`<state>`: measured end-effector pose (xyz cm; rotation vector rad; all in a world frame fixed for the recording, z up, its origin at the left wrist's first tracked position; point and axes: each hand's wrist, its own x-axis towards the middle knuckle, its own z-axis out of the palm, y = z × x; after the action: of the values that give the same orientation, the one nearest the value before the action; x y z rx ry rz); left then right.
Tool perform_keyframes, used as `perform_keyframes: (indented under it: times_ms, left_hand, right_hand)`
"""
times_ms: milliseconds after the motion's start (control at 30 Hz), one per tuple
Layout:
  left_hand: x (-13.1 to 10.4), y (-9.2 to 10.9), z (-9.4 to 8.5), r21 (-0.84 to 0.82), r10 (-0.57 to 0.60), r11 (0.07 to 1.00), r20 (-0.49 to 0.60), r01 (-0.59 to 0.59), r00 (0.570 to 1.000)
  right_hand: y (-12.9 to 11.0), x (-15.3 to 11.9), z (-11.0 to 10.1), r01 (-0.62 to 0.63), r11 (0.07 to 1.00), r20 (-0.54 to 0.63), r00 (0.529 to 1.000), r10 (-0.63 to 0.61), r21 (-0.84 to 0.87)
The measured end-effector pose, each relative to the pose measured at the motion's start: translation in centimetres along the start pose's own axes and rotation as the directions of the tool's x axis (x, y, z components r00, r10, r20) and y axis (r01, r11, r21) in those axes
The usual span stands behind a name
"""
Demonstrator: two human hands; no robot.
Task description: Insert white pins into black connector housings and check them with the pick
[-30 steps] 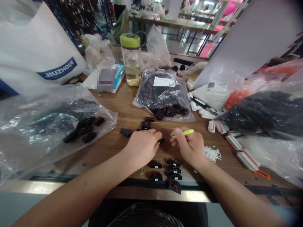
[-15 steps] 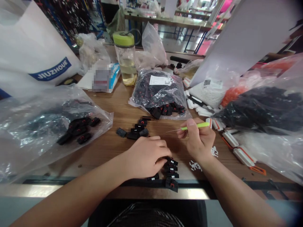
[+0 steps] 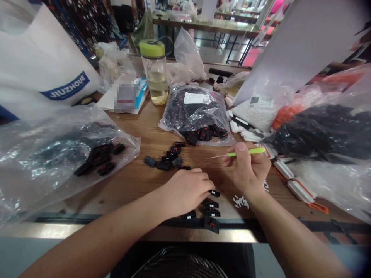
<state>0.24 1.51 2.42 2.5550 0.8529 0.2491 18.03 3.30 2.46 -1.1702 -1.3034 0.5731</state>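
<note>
My right hand (image 3: 251,168) pinches a pick with a lime-green handle (image 3: 258,151), its thin needle pointing left above the table. Across from it, my left hand (image 3: 189,191) is closed, fingers curled down onto a black connector (image 3: 215,193) with white dots on its end; the fingers hide part of it. Below that hand several similar black connectors (image 3: 212,212) lie in a rough column, and another connector (image 3: 189,215) sits by the wrist. Beyond the hand is a loose group of black connectors (image 3: 169,158). Small white pins (image 3: 240,201) are scattered by my right forearm.
A clear bag of black connectors (image 3: 197,112) lies ahead, beside a bottle with a green lid (image 3: 155,73). Another open plastic bag (image 3: 116,131) spreads at left. White and orange plastic pieces (image 3: 300,191) and filled bags (image 3: 321,131) crowd the right, near a white pillar (image 3: 278,46).
My right hand and the pick have shifted slightly right. My left fingertips have also edged right, and a black connector just beyond the left knuckles now shows.
</note>
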Motion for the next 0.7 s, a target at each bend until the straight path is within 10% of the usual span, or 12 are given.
perform_keyframes:
  times_ms: [267,700]
  left_hand:
    - [-0.6,-2.4,-1.4,0.021,-0.340,0.939,-0.081,0.343,0.937]
    - [-1.0,-2.6,-1.5,0.081,-0.365,0.924,-0.110,0.374,0.925]
  right_hand:
    - [0.9,0.1,-0.1,-0.084,0.996,0.102,0.991,0.082,0.021]
    - [1.4,-1.1,0.8,-0.066,0.992,0.348,0.932,0.100,-0.110]
